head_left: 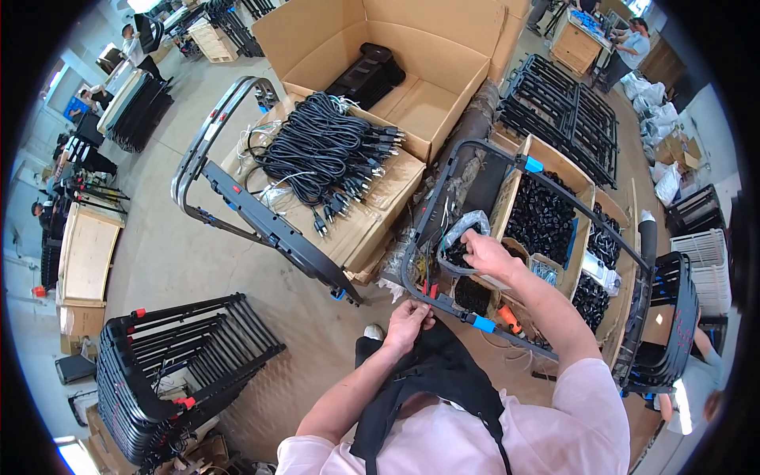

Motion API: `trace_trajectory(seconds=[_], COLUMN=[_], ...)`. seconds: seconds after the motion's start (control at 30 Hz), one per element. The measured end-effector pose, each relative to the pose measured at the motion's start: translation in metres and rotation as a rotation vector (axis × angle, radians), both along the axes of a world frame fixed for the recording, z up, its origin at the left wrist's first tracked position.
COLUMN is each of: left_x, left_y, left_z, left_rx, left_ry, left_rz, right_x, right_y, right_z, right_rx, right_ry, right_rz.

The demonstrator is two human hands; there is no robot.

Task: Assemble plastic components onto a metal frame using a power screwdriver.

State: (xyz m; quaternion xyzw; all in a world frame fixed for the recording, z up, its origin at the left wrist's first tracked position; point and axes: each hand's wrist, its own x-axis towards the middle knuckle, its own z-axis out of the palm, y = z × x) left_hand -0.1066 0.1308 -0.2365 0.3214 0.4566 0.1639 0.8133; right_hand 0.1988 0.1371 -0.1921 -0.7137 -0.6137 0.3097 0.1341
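Note:
A black tubular frame [406,265] with blue clips [483,323] lies in front of me, over a wooden box of parts. My left hand [408,326] is at the frame's near corner, beside red pieces [428,290]. Its fingers are pinched together, and I cannot make out what is between them. Inside the frame's outline, my right hand [489,257] dips into a small grey container [475,218] holding small dark parts. The fingers are curled, and their tips are partly hidden there.
Black caps [542,210], silver screws [545,271] and an orange-handled tool [509,319] lie in the wooden compartments. Left of these, black power cords [324,150] are heaped before an open carton [423,99]. Stacked frames [190,364] stand at lower left. Several people are farther off.

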Motion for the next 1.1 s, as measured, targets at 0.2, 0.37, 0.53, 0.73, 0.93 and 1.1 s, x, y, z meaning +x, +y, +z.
trace_trajectory(seconds=[0.2, 0.37, 0.53, 0.73, 0.93, 1.1], left_x=[0.000, -0.002, -0.004, -0.006, -0.009, -0.008], left_y=[0.003, 0.005, 0.006, 0.016, 0.029, 0.040], left_z=[-0.004, -0.003, 0.000, -0.002, -0.001, -0.001], left_rx=[0.034, 0.040, -0.015, -0.016, -0.076, -0.114], left_ry=[-0.009, -0.006, -0.003, -0.012, -0.007, 0.040], left_rz=[-0.056, -0.089, -0.049, -0.135, -0.277, -0.322], right_x=[0.007, -0.008, -0.057, -0.134, -0.199, -0.222], right_y=[-0.015, -0.034, -0.057, -0.125, -0.180, -0.124], right_z=[-0.004, 0.010, 0.057, 0.070, -0.007, -0.064], right_rx=[-0.016, 0.011, 0.036, 0.078, -0.112, 0.127], right_ry=[0.180, 0.370, 0.738, 0.766, 1.303, 1.593], right_rz=[-0.256, -0.418, -0.646, -0.721, -1.122, -1.416])
